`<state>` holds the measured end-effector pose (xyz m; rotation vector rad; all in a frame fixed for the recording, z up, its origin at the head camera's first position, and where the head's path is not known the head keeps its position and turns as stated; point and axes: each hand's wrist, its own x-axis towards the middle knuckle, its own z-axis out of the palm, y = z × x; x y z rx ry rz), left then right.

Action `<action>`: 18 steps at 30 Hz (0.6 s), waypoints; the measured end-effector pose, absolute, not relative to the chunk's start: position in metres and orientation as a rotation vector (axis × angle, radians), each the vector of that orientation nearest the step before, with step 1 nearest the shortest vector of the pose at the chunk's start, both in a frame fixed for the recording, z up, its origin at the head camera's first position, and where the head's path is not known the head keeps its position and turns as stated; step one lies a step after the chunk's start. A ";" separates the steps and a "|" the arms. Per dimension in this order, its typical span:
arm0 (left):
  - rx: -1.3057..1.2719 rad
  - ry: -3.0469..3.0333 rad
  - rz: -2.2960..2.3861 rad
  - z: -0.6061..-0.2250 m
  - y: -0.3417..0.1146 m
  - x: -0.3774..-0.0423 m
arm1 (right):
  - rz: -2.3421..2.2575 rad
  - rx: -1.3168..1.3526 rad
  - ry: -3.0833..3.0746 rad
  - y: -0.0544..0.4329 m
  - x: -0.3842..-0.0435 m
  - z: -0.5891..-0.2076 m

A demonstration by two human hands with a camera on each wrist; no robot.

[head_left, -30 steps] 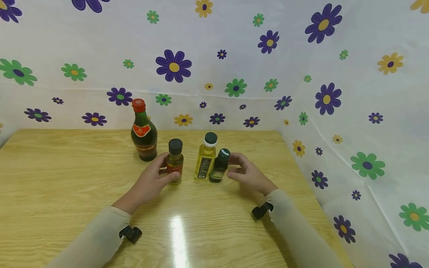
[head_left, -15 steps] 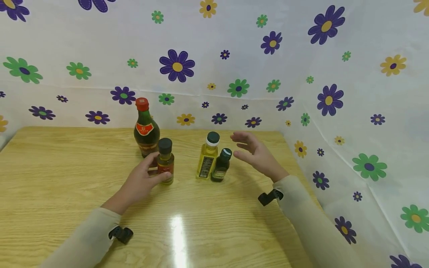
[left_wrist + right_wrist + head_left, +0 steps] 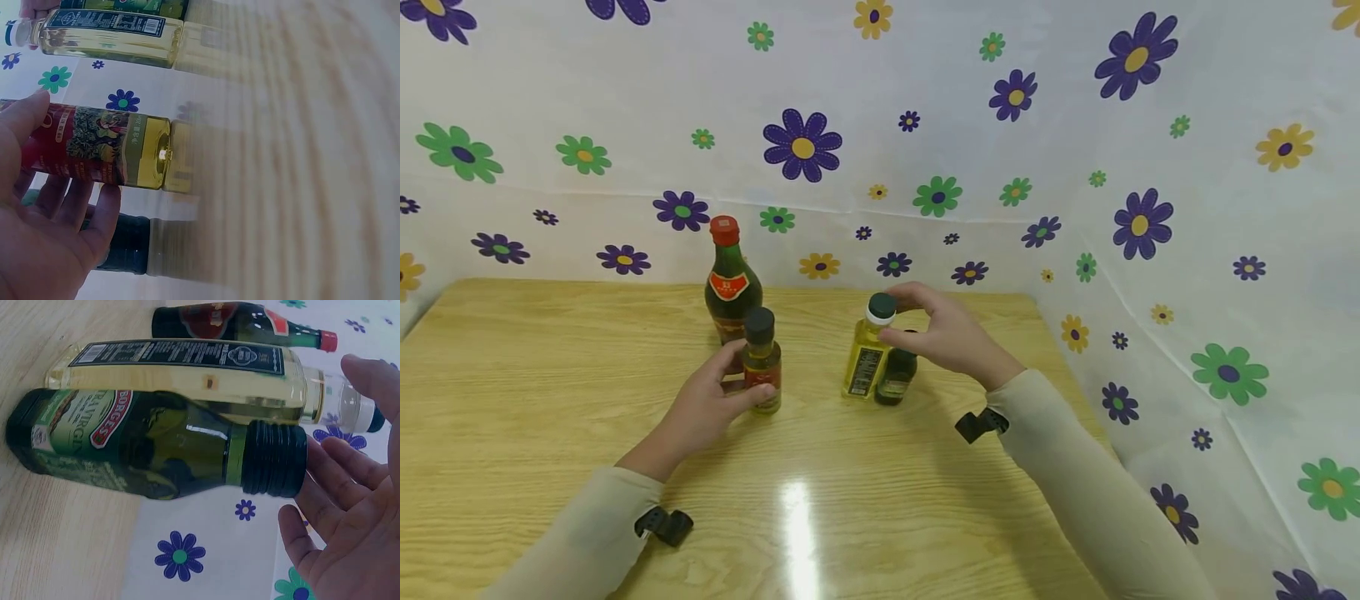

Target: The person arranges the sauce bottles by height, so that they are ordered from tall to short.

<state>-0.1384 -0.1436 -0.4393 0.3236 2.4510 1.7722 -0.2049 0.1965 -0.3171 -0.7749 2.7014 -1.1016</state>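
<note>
My left hand (image 3: pixel 700 404) holds a small oil bottle (image 3: pixel 763 367) with a black cap and a red label, thumb on one side and fingers on the other. Its flat bottom (image 3: pixel 165 153) faces the wooden table in the left wrist view. My right hand (image 3: pixel 951 335) is around the neck of a clear bottle of yellow oil (image 3: pixel 863 358), which has a dark green cap and white collar; thumb and fingers are spread apart. A small dark green olive oil bottle (image 3: pixel 897 379) stands just beside it, its cap partly hidden by that hand in the head view.
Behind the left hand stands a large green bottle (image 3: pixel 733 292) with a red cap, partly covered by the small one. The wooden table (image 3: pixel 587 358) ends at a white flowered cloth (image 3: pixel 865 100) at the back and right.
My left hand has slid the red-label bottle leftward, nearer the large green bottle. My right hand has left the olive oil bottle's side, risen, and come over to the yellow oil bottle's neck.
</note>
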 end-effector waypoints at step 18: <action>0.308 2.460 1.763 -0.438 -0.145 -0.138 | -1.103 -0.810 2.712 0.185 -0.207 -0.317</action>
